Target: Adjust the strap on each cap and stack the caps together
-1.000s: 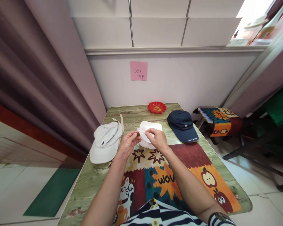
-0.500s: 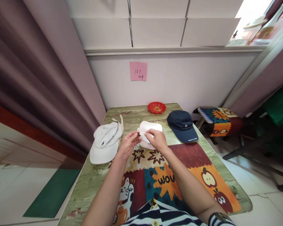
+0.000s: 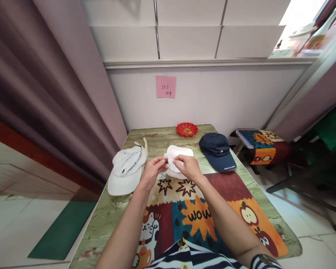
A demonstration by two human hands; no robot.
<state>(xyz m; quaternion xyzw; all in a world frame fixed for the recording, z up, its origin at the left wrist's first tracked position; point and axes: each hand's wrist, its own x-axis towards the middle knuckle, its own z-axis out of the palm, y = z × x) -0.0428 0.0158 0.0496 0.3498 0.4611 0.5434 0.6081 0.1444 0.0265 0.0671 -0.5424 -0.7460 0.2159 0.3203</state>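
In the middle of the table, a small white cap (image 3: 180, 151) lies between my hands with its rear strap towards me. My left hand (image 3: 154, 170) pinches the strap's left part between thumb and fingertips. Closed on the strap from the other side, my right hand (image 3: 189, 167) covers part of the cap. The fingers hide the strap's fastening. To the left sits a white cap with a small dark logo (image 3: 126, 170), its loose straps pointing away from me. A navy cap (image 3: 217, 149) rests to the right, brim towards me.
A red scalloped dish (image 3: 187, 129) stands at the table's far edge. Under my forearms a colourful patterned mat (image 3: 194, 215) covers the near part of the wood-look table (image 3: 100, 228). A stool with a similar cover (image 3: 264, 147) stands beyond the right edge.
The view has shifted slightly. Both hands stay at the white cap's strap, with only tiny finger movements; the other caps lie where they were.
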